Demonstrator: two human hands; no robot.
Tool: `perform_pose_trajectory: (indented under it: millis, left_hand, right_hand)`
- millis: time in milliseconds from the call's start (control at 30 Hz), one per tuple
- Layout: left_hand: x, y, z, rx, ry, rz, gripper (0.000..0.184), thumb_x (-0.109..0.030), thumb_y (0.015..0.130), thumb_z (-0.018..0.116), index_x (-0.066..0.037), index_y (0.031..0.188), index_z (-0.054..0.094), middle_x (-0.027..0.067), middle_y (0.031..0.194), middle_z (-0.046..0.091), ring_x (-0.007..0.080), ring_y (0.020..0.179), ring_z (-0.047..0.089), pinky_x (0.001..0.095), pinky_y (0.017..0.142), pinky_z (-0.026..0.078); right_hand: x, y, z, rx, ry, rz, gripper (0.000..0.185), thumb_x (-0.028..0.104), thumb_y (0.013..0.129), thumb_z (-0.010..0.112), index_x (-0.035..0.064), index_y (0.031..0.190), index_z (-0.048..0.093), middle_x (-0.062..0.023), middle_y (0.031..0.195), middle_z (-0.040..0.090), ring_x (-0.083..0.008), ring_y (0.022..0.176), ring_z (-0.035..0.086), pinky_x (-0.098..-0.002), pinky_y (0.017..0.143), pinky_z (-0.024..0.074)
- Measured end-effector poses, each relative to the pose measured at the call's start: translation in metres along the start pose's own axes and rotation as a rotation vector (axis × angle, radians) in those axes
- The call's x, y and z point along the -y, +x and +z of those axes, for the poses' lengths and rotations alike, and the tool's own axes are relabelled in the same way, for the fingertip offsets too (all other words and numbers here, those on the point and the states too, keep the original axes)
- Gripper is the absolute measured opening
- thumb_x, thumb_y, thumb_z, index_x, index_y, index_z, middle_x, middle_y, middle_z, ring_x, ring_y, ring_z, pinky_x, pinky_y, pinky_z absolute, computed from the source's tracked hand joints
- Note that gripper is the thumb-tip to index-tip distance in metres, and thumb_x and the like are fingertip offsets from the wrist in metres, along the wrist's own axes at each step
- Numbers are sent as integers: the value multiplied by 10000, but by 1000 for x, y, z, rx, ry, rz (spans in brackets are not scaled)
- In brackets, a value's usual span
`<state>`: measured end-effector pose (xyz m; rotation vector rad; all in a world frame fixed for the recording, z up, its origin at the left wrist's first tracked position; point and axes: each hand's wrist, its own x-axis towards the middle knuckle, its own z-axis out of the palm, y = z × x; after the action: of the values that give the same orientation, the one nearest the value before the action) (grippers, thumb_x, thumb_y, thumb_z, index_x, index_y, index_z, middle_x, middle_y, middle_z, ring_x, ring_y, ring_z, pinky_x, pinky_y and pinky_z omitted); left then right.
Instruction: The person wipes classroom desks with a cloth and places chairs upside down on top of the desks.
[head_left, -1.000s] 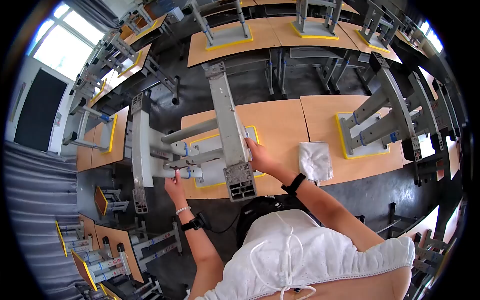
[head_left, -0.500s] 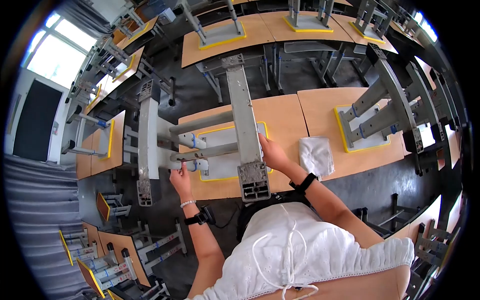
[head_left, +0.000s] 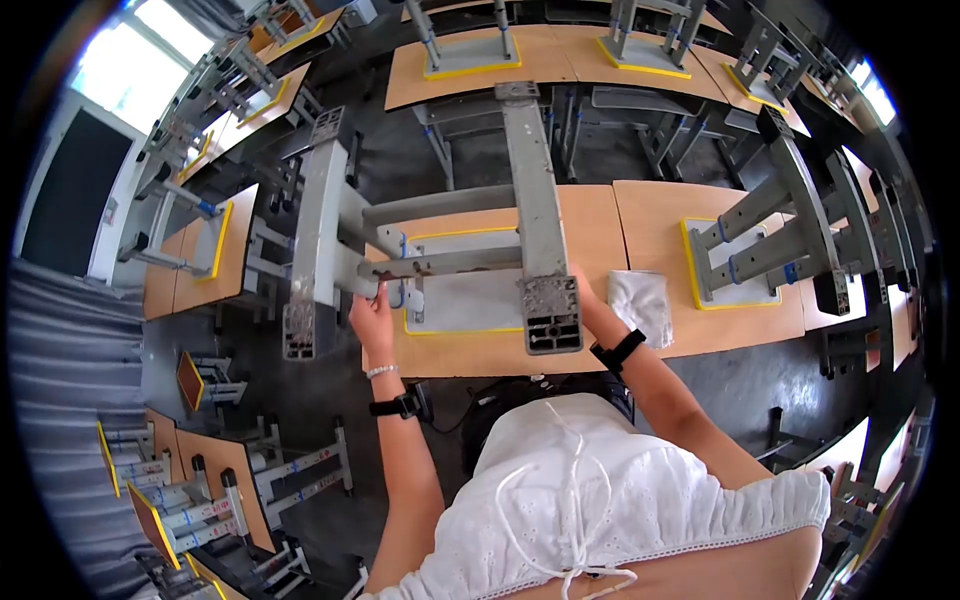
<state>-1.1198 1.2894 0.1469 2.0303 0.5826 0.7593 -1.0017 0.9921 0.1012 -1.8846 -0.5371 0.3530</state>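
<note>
An upturned stool [head_left: 536,190] with grey metal legs stands over the wooden desk [head_left: 470,357], its foot bars pointing up at me. Its grey seat [head_left: 465,302], edged in yellow, faces down at desk level; whether it touches the top, I cannot tell. My left hand [head_left: 372,326] is closed at the lower left leg, thumb up against the metal. Behind the right foot bar reaches my right hand [head_left: 588,302], its fingers hidden by the bar. A white folded cloth [head_left: 641,308] lies on the desk just right of that hand.
Another upturned stool [head_left: 748,255] with a yellow-edged seat rests on the adjoining desk to the right. More desks [head_left: 555,55] bearing upturned stools line the back. Desks and stools [head_left: 215,240] also crowd the left side, near a grey curtain [head_left: 70,400].
The view has shifted, and the stool's foot bars appear farther right and higher. My left hand stays at the leg. My right hand has become more hidden behind the foot bar.
</note>
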Motion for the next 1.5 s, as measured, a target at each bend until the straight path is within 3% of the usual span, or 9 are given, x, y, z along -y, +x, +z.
perform_pose_trajectory:
  millis: [200, 367, 467, 533, 700, 800, 900, 1033, 1500]
  left_hand:
    - [-10, -1, -4, 34, 18, -7, 249, -166, 830, 601, 60, 927, 563, 87, 780, 628, 84, 689, 568, 247, 614, 447]
    - [43, -8, -7, 222, 68, 83, 338, -174, 809, 608, 39, 1056, 518, 194, 1046, 568, 240, 958, 555, 316, 809, 417]
    - [129, -40, -24, 223, 420, 278, 492, -219, 768, 639, 26, 1156, 464, 222, 1174, 489, 335, 1110, 441, 380, 915, 346]
    - [161, -57, -51, 451, 480, -93, 679, -293, 716, 679, 16, 1246, 389, 208, 1190, 476, 343, 1112, 433, 372, 957, 346]
    - [222, -78, -67, 207, -53, -1011, 779, -432, 771, 605, -88, 1355, 222, 171, 1225, 452, 360, 1086, 451, 480, 893, 367]
    - [221, -63, -49, -9, 8, -1126, 623, -381, 777, 623, -103, 1241, 314, 140, 1067, 511, 284, 983, 509, 517, 794, 409]
    - [250, -63, -43, -21, -140, -1145, 689, -383, 737, 667, -141, 1253, 279, 115, 1053, 501, 247, 935, 531, 438, 652, 468]
    - [250, -66, -32, -160, -176, -1235, 707, -362, 695, 709, -170, 1221, 277, 89, 1062, 504, 216, 838, 551, 358, 502, 451]
    - [332, -74, -18, 41, 66, -850, 505, -149, 756, 635, 21, 1125, 335, 134, 1071, 531, 252, 872, 569, 378, 607, 484]
  right_hand:
    - [-30, 9, 8, 23, 125, 57, 646, 190, 737, 589, 41, 1271, 257, -259, 902, 556, -429, 837, 532, -468, 685, 434]
    - [49, -41, -29, -32, -398, -140, 719, 184, 696, 668, 59, 1285, 274, -190, 919, 579, -373, 853, 553, -424, 708, 449]
    - [-10, -85, -41, 80, -478, 145, 446, 373, 744, 622, 89, 1075, 527, -138, 788, 612, -342, 728, 582, -422, 633, 465]
    - [-64, -122, -57, 420, -803, 215, 400, 419, 736, 599, 26, 804, 624, -171, 683, 596, -351, 694, 578, -436, 602, 451]
    - [-107, -216, -64, -36, -612, 730, 406, 430, 758, 583, 29, 705, 625, -150, 649, 598, -294, 622, 596, -403, 571, 464]
    - [-144, -235, -46, -211, -255, 773, 390, 402, 782, 589, 21, 702, 609, -95, 616, 595, -206, 545, 582, -339, 507, 466]
    - [-165, -232, -40, -406, 473, 1077, 376, 386, 790, 610, 21, 704, 601, -28, 597, 569, -118, 497, 535, -251, 457, 440]
    - [-175, -220, -36, -456, 601, 1256, 407, 413, 744, 667, 13, 718, 595, -7, 581, 530, -83, 472, 479, -200, 432, 389]
    - [-202, -220, -36, -400, 240, 1149, 556, 570, 709, 614, 18, 776, 601, -9, 645, 539, -117, 543, 485, -273, 504, 387]
